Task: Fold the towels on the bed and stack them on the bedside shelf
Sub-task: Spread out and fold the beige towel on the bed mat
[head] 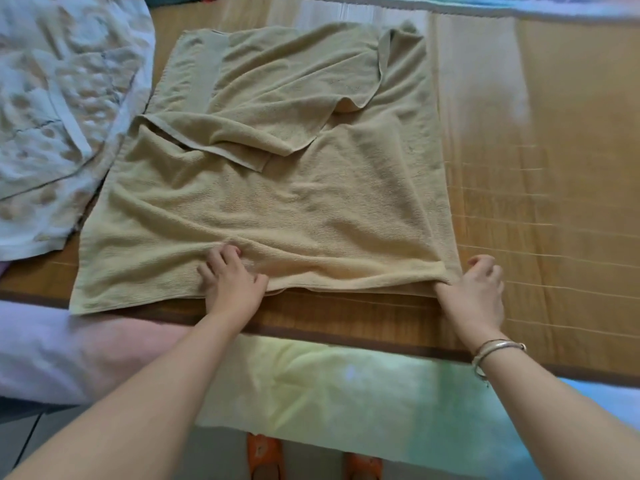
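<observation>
A large beige towel (311,188) lies spread on the woven bed mat (540,168), its far end folded back loosely over itself with wrinkles. My left hand (232,282) rests on the towel's near edge, fingers curled and pinching the cloth near the middle. At the near right corner of the towel my right hand (474,292) grips the fabric, which bunches into a fold there. A bracelet circles my right wrist. The bedside shelf is out of view.
A pale patterned quilt (59,109) is heaped at the left, touching the towel's left edge. The mat's dark front border (346,337) runs below the towel, with a pastel sheet (311,386) hanging over the bed's side. Orange slippers (265,455) show on the floor.
</observation>
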Demonstrator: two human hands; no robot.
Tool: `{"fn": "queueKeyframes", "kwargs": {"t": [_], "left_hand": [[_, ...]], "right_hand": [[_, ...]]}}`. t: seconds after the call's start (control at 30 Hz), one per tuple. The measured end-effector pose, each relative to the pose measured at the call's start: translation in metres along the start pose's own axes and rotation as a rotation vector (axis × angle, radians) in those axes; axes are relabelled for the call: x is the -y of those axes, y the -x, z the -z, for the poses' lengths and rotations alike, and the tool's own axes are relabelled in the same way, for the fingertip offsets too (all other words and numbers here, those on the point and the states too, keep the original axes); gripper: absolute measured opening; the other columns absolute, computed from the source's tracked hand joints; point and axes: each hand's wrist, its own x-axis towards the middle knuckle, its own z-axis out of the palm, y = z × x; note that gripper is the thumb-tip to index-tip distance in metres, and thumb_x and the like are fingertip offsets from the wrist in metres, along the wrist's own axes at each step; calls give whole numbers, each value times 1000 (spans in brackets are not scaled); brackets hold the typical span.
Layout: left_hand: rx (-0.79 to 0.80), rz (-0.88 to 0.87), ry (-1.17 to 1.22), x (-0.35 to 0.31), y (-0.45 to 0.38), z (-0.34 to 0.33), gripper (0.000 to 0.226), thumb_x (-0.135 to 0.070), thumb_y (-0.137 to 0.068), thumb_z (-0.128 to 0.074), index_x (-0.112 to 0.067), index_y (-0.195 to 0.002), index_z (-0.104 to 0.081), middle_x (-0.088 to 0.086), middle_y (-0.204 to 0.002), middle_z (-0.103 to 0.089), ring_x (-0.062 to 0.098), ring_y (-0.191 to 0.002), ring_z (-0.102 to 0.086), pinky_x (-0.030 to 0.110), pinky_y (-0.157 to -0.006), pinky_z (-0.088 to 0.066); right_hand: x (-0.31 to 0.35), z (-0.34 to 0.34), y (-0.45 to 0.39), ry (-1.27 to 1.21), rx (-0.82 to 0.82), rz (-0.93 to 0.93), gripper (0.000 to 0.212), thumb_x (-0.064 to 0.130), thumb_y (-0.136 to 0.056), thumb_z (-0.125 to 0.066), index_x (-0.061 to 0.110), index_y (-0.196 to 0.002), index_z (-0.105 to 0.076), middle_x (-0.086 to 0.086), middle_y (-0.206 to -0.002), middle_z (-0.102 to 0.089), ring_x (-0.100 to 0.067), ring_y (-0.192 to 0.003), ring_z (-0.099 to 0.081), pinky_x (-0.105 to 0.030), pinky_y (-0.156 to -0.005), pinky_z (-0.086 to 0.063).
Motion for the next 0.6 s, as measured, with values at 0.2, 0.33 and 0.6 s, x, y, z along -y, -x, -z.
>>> {"fn": "queueKeyframes", "kwargs": {"t": [0.2,0.33,0.6], "left_hand": [[19,33,34,3,11,-11,59,-41,-89,-49,-20,-140,-29,1,-153,-12,29,-142,-5,56,-112,-15],[82,27,13,5,13,-10,65,-50,-90,-45,-23,-145,-23,-2,-157,-6,27,-146,2,58,-114,-8],[140,60,-30,-15,17,2,61,-37,-92,-49,-14,-142,-23,5,-154,-9,33,-143,-5,62,-110,-18]], "right_hand": [[-5,-5,9,-181,84,22,44,16,-77,-61,9,-116,-41,-13,-113,-55,-33,-107,-51,-44,-87,-46],[-9,13,2,-333,-85,28,23,10,-80,-55,11,-102,-51,-9,-99,-60,-31,-88,-56,-38,-71,-47],[-28,21,3,-202,-64,-23,44,12,-81,-61,12,-120,-39,-7,-109,-54,-33,-96,-56,-38,-74,-44]]}}
